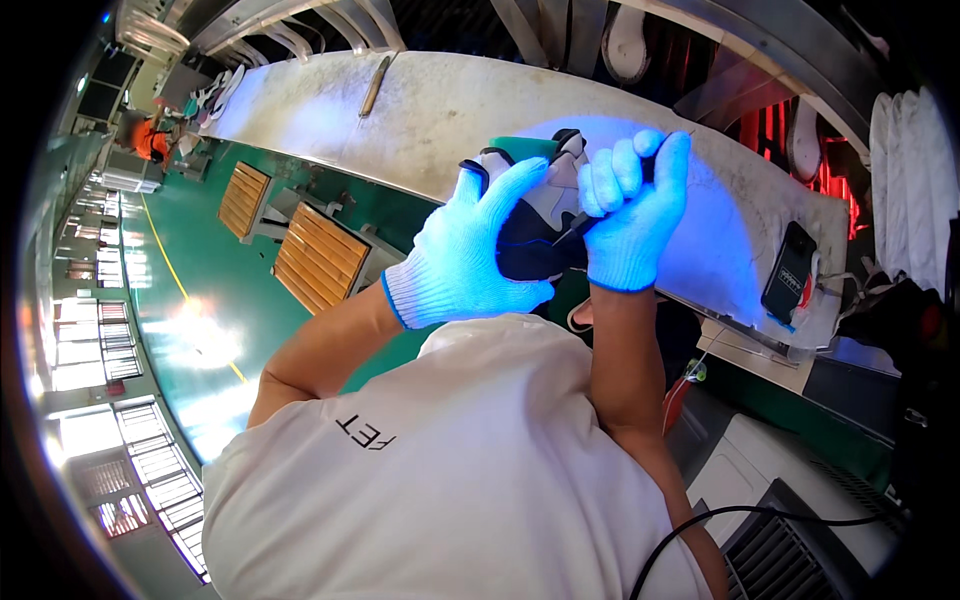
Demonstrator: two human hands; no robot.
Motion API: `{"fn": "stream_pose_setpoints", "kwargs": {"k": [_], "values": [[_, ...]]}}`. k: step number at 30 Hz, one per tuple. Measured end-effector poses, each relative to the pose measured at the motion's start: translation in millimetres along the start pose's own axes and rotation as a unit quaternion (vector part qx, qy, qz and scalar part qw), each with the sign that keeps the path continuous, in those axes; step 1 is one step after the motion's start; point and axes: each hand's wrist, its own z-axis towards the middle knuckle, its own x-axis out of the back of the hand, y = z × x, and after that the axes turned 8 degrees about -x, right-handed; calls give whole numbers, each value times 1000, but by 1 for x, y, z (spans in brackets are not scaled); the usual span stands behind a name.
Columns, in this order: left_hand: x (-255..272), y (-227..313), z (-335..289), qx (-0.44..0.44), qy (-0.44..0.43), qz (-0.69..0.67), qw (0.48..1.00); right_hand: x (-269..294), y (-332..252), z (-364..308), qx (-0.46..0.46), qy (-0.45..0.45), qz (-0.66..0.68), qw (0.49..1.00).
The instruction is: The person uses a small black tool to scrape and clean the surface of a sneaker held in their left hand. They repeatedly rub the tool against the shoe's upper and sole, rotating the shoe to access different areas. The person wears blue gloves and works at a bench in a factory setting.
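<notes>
A black, grey and white shoe upper [548, 208] with a green part at its far end is held over the near edge of the workbench. My left hand [455, 245], in a white knitted glove lit blue, is wrapped round its left side, thumb and fingers apart. A black band shows at one of its fingertips. My right hand [632, 215], gloved likewise, is closed in a fist round a thin dark tool [572, 230]. The tool's tip slants down-left against the shoe upper. Its handle is mostly hidden in the fist, so its exact kind is unclear.
On the pale, stained workbench [430, 110] lie a wooden-handled tool [375, 87] and, at right, a dark phone [790, 270]. A rack with shoe forms [625, 45] and red-glowing heaters stands behind. Slatted wooden carts [318, 258] stand left. A black cable [745, 512] crosses lower right.
</notes>
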Motion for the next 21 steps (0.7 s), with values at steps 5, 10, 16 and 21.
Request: {"fn": "stream_pose_setpoints", "kwargs": {"k": [5,10,16,21], "values": [[-8,-15,-3,-26,27,17,999,-20,11,-3,18,117,-19,993],[-10,-17,-13,-25,60,-8,998,-1,8,-5,-24,31,58,998],[-18,-22,-25,-64,98,-7,993,-21,15,-10,-7,94,77,993],[-18,-19,-23,8,81,-63,995,-48,28,6,93,247,-262,928]]}}
